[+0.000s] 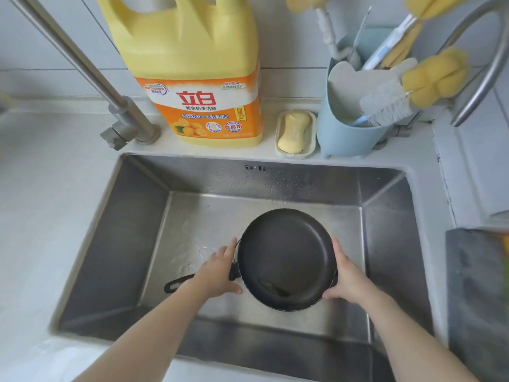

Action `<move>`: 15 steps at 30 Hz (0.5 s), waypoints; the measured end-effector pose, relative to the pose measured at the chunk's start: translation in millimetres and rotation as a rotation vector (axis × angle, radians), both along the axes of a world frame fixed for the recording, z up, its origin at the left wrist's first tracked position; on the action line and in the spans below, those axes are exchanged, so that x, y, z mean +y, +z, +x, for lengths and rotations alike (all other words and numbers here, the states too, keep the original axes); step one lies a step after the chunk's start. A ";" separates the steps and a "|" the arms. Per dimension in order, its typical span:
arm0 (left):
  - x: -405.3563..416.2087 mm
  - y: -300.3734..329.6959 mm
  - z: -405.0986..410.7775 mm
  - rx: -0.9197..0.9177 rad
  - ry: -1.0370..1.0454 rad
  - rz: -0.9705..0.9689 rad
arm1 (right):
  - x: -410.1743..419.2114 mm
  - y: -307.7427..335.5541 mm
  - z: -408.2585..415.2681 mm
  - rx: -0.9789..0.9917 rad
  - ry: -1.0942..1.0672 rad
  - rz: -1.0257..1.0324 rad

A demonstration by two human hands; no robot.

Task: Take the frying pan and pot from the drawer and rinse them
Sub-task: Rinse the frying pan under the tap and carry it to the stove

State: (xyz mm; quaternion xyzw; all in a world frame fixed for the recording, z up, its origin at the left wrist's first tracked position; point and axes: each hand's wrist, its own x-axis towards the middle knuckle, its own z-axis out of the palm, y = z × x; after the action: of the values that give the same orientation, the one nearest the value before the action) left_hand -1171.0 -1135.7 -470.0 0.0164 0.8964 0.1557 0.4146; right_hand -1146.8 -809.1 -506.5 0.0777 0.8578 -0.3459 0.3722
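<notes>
A black round pot (286, 257) is held low inside the steel sink (115, 238), open side up. My left hand (220, 271) grips its left rim and my right hand (348, 279) grips its right rim. A long black handle (177, 283) sticks out to the left from under my left hand; whether it belongs to the pot or to a frying pan beneath it I cannot tell. No water runs.
A steel tap (121, 117) rises at the back left, a curved spout (490, 56) at the right. Behind the sink stand a yellow detergent jug (192, 78), a soap dish (294, 133) and a blue brush holder (347, 133). A dark cloth (476, 285) lies at the right.
</notes>
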 end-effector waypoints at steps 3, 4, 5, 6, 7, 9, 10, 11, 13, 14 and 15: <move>6.5 -14.0 -2.1 0.064 -0.112 -0.077 | -0.4 -2.0 -2.2 -0.019 0.006 0.001; 8.4 -18.1 -1.3 0.064 -0.124 -0.086 | -1.0 -2.2 -2.6 -0.019 0.001 0.002; 9.9 -20.8 0.2 0.058 -0.116 -0.081 | -1.8 -3.4 -3.1 -0.018 -0.008 0.002; 10.2 -24.1 1.7 0.046 -0.089 -0.067 | -2.7 -3.9 -3.2 -0.016 -0.014 -0.001; 10.0 -26.8 3.1 0.037 -0.053 -0.042 | -3.6 -4.5 -2.7 -0.017 -0.018 -0.003; 8.8 -31.9 2.8 0.035 0.007 0.024 | -5.2 -4.7 -2.2 -0.012 -0.020 0.002; 8.1 -33.1 2.0 0.032 0.023 0.058 | -5.7 -4.8 -2.6 -0.016 -0.019 0.007; 7.4 -34.2 1.0 0.025 0.029 0.075 | -6.1 -5.0 -3.1 -0.025 -0.018 0.013; 5.4 -34.9 0.5 0.021 0.025 0.074 | -7.6 -5.2 -3.6 -0.035 -0.019 0.013; 3.5 -35.1 0.2 0.020 0.017 0.077 | -8.4 -4.6 -3.5 -0.037 -0.021 0.006; 1.4 -34.1 -0.8 0.017 0.013 0.084 | -9.3 -2.9 -3.8 -0.045 -0.025 -0.002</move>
State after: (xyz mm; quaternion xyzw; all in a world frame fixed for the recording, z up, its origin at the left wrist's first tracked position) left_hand -1171.8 -1134.3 -504.2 0.0293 0.8927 0.1958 0.4049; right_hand -1150.5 -818.5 -509.4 0.0956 0.8479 -0.3495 0.3870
